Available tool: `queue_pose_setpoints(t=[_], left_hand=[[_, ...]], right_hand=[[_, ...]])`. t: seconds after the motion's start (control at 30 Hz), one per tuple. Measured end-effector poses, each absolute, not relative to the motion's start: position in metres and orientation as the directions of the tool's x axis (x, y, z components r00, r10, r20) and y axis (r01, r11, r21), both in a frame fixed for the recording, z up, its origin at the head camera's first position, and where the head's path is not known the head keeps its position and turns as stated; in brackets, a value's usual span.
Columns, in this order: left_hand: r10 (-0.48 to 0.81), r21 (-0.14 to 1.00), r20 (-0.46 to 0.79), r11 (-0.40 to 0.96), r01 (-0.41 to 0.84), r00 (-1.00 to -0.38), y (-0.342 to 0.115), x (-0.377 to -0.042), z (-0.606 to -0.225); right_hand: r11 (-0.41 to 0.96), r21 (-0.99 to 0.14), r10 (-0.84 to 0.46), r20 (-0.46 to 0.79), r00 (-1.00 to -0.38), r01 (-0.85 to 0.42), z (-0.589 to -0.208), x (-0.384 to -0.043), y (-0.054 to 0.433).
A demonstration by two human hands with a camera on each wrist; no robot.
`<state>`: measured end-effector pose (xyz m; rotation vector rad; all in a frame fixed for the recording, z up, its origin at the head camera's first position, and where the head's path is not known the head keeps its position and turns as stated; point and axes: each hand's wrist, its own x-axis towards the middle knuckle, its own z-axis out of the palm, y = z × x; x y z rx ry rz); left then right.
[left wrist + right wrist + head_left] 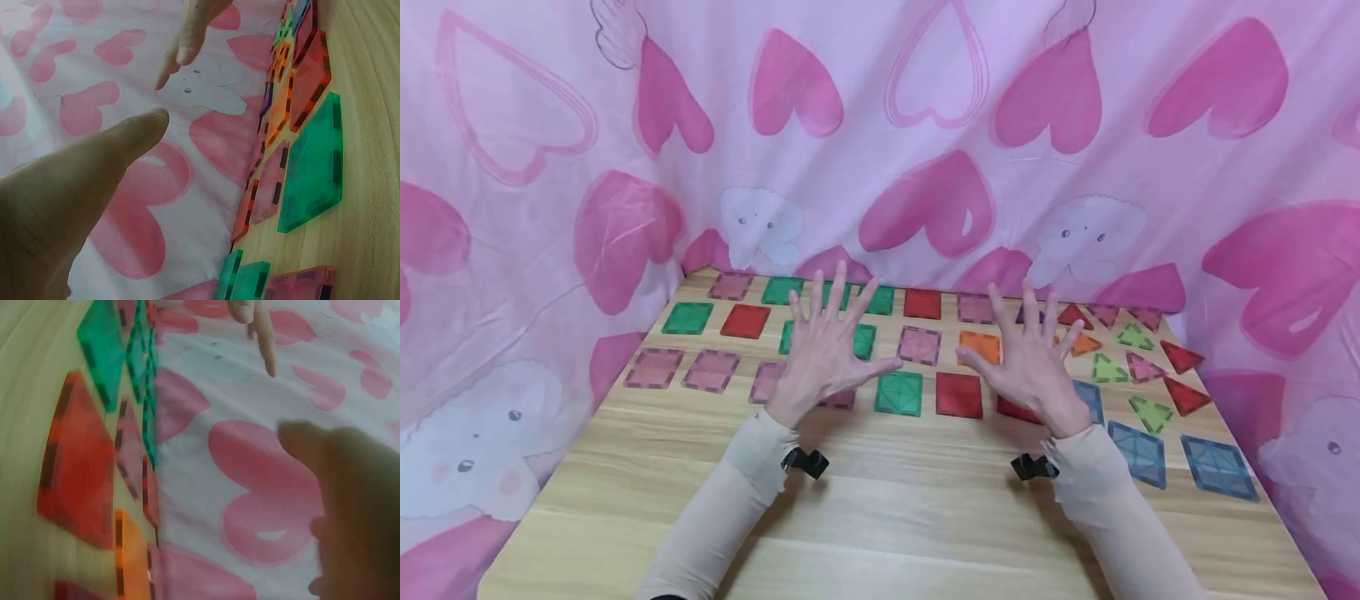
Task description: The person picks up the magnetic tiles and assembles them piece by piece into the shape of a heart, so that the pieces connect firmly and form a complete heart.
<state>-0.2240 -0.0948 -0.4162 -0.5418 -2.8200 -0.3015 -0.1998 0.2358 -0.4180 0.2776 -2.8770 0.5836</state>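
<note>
Both hands hover over the tiles with fingers spread wide, holding nothing. In the head view my left hand [826,346] overlaps green and pink square tiles, hiding parts of them. My right hand [1032,362] overlaps a dark red tile and a purple one. Between the thumbs lie a pink square tile [919,345], a green square tile [898,394] and a red square tile [958,396]. An orange square tile [979,347] lies beside the right thumb. The left wrist view shows the left thumb [134,137] above the table, apart from the green tile [312,165].
Translucent tiles lie flat in rows along the back of the wooden table [880,517]. Triangle tiles, including a lime one [1150,412], lie at right, with blue squares [1219,467] nearer the front. A pink heart-print curtain [925,92] stands behind. Each wrist wears a black camera [806,462].
</note>
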Motion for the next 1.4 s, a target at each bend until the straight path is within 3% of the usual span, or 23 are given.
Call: queue_pose_setpoints(t=[0.2,0.33,0.53,0.73,0.93,1.2,1.4], left_hand=[[0.484,0.324,0.236,0.778,0.538,-0.842,-0.095,-0.214,-0.416],[0.579,0.465,0.164,0.669,0.580,-0.799,-0.097,-0.196,-0.433],[0.651,0.497,0.137,0.607,0.620,-0.747,-0.095,-0.174,-0.463],[0.701,0.428,0.136,0.596,0.679,-0.700,-0.097,-0.161,-0.484],[0.721,0.462,0.168,0.545,0.700,-0.672,-0.095,-0.160,-0.489],[0.660,0.576,0.110,0.567,0.589,-0.743,-0.098,-0.152,-0.489],[0.695,0.559,0.142,0.531,0.636,-0.705,-0.099,-0.151,-0.490]], right_hand=[[0.741,-0.600,-0.138,0.303,-0.943,-0.301,-0.420,-0.189,0.248],[0.643,-0.703,-0.159,0.265,-0.951,-0.304,-0.441,-0.166,0.254],[0.576,-0.773,-0.227,0.160,-0.961,-0.265,-0.471,-0.143,0.246],[0.654,-0.687,-0.315,0.134,-0.940,-0.317,-0.487,-0.133,0.239],[0.679,-0.646,-0.355,0.126,-0.926,-0.348,-0.491,-0.125,0.236],[0.688,-0.608,-0.377,0.167,-0.911,-0.397,-0.494,-0.115,0.231],[0.731,-0.586,-0.368,0.092,-0.925,-0.349,-0.494,-0.107,0.238]])
